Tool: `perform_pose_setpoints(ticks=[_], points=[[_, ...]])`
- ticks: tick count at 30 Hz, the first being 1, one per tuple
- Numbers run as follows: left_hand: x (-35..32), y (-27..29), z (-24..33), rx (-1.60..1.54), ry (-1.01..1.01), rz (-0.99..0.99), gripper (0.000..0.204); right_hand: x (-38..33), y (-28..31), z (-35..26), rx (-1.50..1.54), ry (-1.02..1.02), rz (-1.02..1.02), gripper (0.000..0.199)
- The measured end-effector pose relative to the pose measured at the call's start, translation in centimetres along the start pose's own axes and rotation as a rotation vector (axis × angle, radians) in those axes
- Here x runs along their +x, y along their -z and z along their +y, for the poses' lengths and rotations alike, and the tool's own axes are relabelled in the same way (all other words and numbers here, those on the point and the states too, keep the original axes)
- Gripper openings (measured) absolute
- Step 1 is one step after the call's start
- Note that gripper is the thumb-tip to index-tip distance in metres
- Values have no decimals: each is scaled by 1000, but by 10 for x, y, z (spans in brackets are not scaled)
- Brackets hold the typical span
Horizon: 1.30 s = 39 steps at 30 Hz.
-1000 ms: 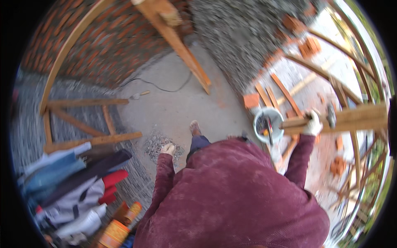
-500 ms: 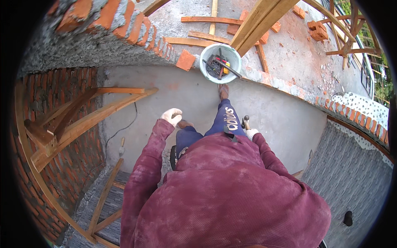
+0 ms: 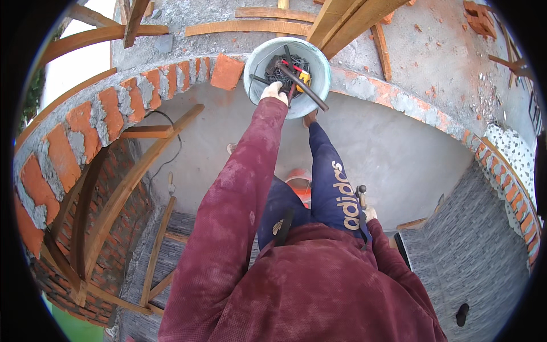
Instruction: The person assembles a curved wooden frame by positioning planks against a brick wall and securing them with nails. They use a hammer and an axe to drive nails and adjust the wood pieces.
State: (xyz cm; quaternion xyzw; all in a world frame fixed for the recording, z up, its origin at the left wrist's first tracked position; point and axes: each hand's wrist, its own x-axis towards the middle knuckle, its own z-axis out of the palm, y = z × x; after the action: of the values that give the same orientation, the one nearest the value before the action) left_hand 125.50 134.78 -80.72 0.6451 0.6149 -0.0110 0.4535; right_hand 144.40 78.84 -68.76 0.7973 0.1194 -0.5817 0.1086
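My left hand (image 3: 274, 92), in a white glove, reaches over the near rim of a pale bucket (image 3: 254, 57). Its fingertips point down among the contents, so their grip is hidden. Inside lie many thin dark nails (image 3: 296, 67), a long dark bar-like tool (image 3: 307, 89) that leans across the rim, and a yellow item (image 3: 304, 78) with red beside it. By my right thigh, my right hand (image 3: 370, 214), also gloved, is closed round a hammer (image 3: 362, 194); its metal head points up and most of the handle is hidden.
A brick wall edge (image 3: 134, 100) curves along the left, with a loose brick (image 3: 227, 72) left of the bucket. Wooden beams (image 3: 347, 25) rise behind it. Timber framing (image 3: 122, 199) stands at left. An orange-and-white object (image 3: 299, 185) shows between my legs. A trowel (image 3: 171, 183) lies at left.
My left hand has moved forward from beside my left leg to the bucket. The view has shifted closer to the bucket. My right hand still holds the hammer by my thigh.
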Motion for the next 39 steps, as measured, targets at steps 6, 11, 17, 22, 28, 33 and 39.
perform_pose_setpoints(ticks=[6, 11, 17, 22, 28, 33, 39], points=[[30, 21, 40, 1086, -332, -273, 35, 11, -23, 54, 507, -83, -81, 48], [43, 30, 60, 856, 85, -605, 35, 19, -31, 68, 434, -191, -123, 51], [59, 3, 2, 331, 53, -25, 30, 12, -23, 41, 384, -125, -96, 52], [90, -25, -52, 22, 498, -214, 40, 1, -9, 27, 298, -104, -125, 54], [93, -35, -19, 171, 387, -379, 46, -9, 10, 26, 238, -154, -143, 58], [84, -32, 19, 447, 308, -288, 37, -6, 29, 22, 211, -138, -126, 60], [73, -7, 39, 572, 173, -468, 37, 2, 54, 2, 59, -111, -92, 42]])
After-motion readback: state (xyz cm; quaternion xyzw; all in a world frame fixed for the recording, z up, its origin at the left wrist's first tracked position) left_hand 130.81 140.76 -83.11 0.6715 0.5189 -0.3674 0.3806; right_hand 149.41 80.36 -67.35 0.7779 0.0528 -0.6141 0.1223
